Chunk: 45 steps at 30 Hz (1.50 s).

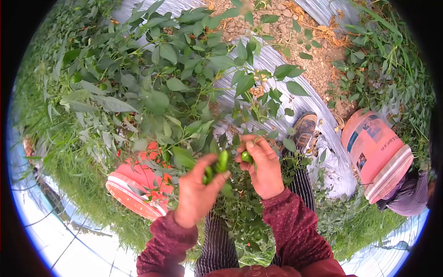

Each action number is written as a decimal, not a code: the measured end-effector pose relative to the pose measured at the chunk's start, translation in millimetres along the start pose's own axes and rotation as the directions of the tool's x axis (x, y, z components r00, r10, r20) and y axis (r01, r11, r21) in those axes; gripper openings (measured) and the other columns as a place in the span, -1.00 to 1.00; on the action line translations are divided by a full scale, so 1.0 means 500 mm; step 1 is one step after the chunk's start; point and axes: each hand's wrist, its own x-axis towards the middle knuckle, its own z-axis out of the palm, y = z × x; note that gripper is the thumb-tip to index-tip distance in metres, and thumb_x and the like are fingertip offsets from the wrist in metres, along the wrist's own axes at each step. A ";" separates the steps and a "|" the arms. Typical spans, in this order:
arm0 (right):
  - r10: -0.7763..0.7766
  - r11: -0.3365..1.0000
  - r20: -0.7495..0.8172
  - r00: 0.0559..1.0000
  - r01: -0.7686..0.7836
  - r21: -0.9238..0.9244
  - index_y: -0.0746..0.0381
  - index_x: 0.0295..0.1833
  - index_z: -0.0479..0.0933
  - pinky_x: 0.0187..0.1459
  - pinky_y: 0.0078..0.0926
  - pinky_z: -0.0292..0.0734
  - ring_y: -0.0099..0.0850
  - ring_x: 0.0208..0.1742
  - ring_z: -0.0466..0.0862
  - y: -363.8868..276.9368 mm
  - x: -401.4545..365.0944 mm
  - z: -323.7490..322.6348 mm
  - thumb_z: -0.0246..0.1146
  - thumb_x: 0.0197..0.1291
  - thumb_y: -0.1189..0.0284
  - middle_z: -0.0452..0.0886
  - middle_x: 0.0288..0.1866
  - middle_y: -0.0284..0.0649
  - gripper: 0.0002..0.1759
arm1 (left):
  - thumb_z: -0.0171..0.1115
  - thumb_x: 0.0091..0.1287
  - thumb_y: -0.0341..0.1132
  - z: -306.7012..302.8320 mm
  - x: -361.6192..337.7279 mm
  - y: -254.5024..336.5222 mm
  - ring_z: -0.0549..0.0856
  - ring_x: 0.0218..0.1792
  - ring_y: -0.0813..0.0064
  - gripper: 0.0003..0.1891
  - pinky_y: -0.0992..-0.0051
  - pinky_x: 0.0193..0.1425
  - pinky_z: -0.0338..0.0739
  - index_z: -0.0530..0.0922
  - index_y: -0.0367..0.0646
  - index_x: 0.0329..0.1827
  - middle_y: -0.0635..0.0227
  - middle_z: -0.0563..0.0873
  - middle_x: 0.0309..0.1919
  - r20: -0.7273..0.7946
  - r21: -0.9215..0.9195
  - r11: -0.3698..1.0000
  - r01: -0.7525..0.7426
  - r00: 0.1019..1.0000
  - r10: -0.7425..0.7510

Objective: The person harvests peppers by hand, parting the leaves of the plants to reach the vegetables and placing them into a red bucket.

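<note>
Several green peppers are held in my left hand, its thumb and fingers closed round them. To the right of it, my right hand has its fingers curled round a green pepper that shows between thumb and fingers. Both hands are close together but apart, in front of the leafy pepper plant. Leaves and stems lie behind and below them, and part of the fingertips is hidden.
A red bucket stands at the left, partly behind leaves. At the right is a pink bucket, with a person's striped clothing beside it. Silvery plastic sheeting and stony soil lie beyond my shoe.
</note>
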 end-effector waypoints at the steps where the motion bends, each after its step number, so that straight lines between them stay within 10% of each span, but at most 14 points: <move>1: -0.032 0.992 0.039 0.999 0.037 -0.119 0.18 0.00 0.49 -0.34 -0.68 0.39 -0.59 -0.31 0.56 0.000 -0.003 0.003 0.15 0.31 0.33 0.58 -0.26 -0.38 -0.78 | 0.39 0.10 -0.42 0.000 0.010 0.000 0.63 -0.43 0.50 -0.61 0.52 -0.33 0.56 0.52 -0.26 0.00 0.22 0.67 -0.37 0.001 -0.002 1.000 0.000 1.000 0.000; 3: -0.052 0.969 0.078 0.996 0.069 -0.235 0.18 0.03 0.49 -0.30 -0.67 0.43 -0.61 -0.27 0.56 0.004 -0.009 0.003 0.17 0.30 0.34 0.58 -0.22 -0.39 -0.75 | 0.36 0.14 -0.47 0.001 0.024 -0.010 0.48 -0.37 0.77 -0.58 0.68 -0.30 0.46 0.48 -0.26 0.08 0.47 0.59 -0.36 -0.025 -0.030 0.989 -0.144 0.989 0.143; 7: -0.034 0.939 0.278 0.960 0.126 -0.321 0.26 0.11 0.45 -0.12 -0.67 0.50 -0.65 -0.14 0.54 0.008 -0.010 0.003 0.23 0.25 0.45 0.55 -0.17 -0.43 -0.67 | 0.32 0.12 -0.49 0.009 0.033 -0.021 0.72 -0.22 0.30 -0.54 0.46 -0.14 0.58 0.46 -0.21 0.12 0.16 0.69 -0.20 0.103 0.300 0.886 -0.354 0.935 0.339; 8: -0.006 0.921 0.306 0.952 0.125 -0.368 0.27 0.09 0.46 -0.15 -0.69 0.49 -0.65 -0.18 0.53 0.007 -0.006 -0.004 0.23 0.24 0.45 0.56 -0.18 -0.42 -0.69 | 0.30 0.10 -0.50 0.004 0.034 -0.002 0.68 -0.10 0.08 -0.52 0.34 -0.06 0.58 0.46 -0.18 0.14 0.02 0.66 -0.13 0.158 0.211 0.935 -0.284 0.954 0.254; 18: -0.122 0.931 0.116 0.986 0.154 -0.330 0.29 -0.08 0.52 -0.28 -0.70 0.47 -0.69 -0.35 0.50 0.000 -0.011 0.008 0.22 0.24 0.49 0.55 -0.27 -0.44 -0.84 | 0.27 0.12 -0.48 0.025 0.043 -0.050 0.70 -0.32 0.15 -0.55 0.33 -0.25 0.57 0.45 -0.23 0.12 0.07 0.68 -0.31 0.103 0.334 0.904 -0.266 0.964 0.245; 20: -0.156 0.927 0.101 0.983 0.181 -0.328 0.29 -0.09 0.52 -0.27 -0.71 0.46 -0.69 -0.34 0.49 -0.001 -0.011 0.010 0.22 0.24 0.49 0.55 -0.27 -0.45 -0.84 | 0.26 0.15 -0.49 0.034 0.046 -0.060 0.69 -0.37 0.35 -0.65 0.43 -0.28 0.55 0.51 -0.25 0.03 0.13 0.68 -0.36 0.111 -0.100 0.987 -0.128 0.984 0.139; 27: -0.366 0.830 0.173 0.914 0.405 -0.384 0.30 -0.09 0.52 -0.24 -0.74 0.42 -0.73 -0.29 0.45 0.010 -0.008 0.001 0.22 0.23 0.55 0.54 -0.27 -0.47 -0.85 | 0.20 0.20 -0.57 0.051 0.044 -0.054 0.53 -0.41 0.73 -0.79 0.64 -0.36 0.45 0.56 -0.30 -0.09 0.47 0.61 -0.44 0.203 -0.316 0.945 0.080 0.979 -0.015; 30: -0.367 0.795 0.169 0.915 0.402 -0.453 0.30 -0.08 0.52 -0.23 -0.74 0.42 -0.74 -0.27 0.44 0.023 -0.019 0.001 0.23 0.20 0.57 0.53 -0.29 -0.48 -0.83 | 0.21 0.20 -0.50 0.054 0.042 -0.069 0.52 -0.48 0.71 -0.85 0.58 -0.39 0.45 0.57 -0.31 -0.18 0.40 0.61 -0.48 0.088 -0.016 0.992 -0.129 0.988 0.130; 36: -0.486 0.842 -0.035 0.873 0.458 -0.284 0.23 -0.13 0.49 -0.35 -0.67 0.42 -0.65 -0.36 0.50 -0.019 -0.029 0.010 0.18 0.24 0.50 0.58 -0.28 -0.37 -0.89 | 0.16 0.23 -0.49 0.064 0.068 -0.102 0.58 -0.43 0.68 -0.70 0.64 -0.47 0.55 0.52 -0.22 0.04 0.39 0.64 -0.38 0.125 -0.309 0.877 0.368 0.930 -0.347; 39: -0.277 0.959 -0.062 0.959 0.280 0.050 0.23 -0.11 0.48 -0.39 -0.66 0.39 -0.61 -0.38 0.52 -0.029 -0.020 -0.018 0.15 0.28 0.40 0.60 -0.26 -0.31 -0.85 | 0.14 0.30 -0.47 0.083 0.058 -0.080 0.61 -0.38 0.68 -0.62 0.70 -0.48 0.50 0.43 -0.14 0.20 0.38 0.63 -0.22 0.087 -0.343 0.923 0.174 0.984 -0.153; 45: -0.146 0.989 0.144 0.979 0.140 0.057 0.23 -0.03 0.46 -0.34 -0.57 0.46 -0.48 -0.30 0.60 -0.014 -0.018 -0.031 0.10 0.30 0.35 0.60 -0.17 -0.28 -0.78 | 0.19 0.31 -0.43 0.054 0.102 -0.035 0.63 -0.36 0.66 -0.61 0.74 -0.53 0.42 0.41 -0.18 0.21 0.33 0.61 -0.03 -0.001 -0.582 0.811 0.061 0.997 -0.075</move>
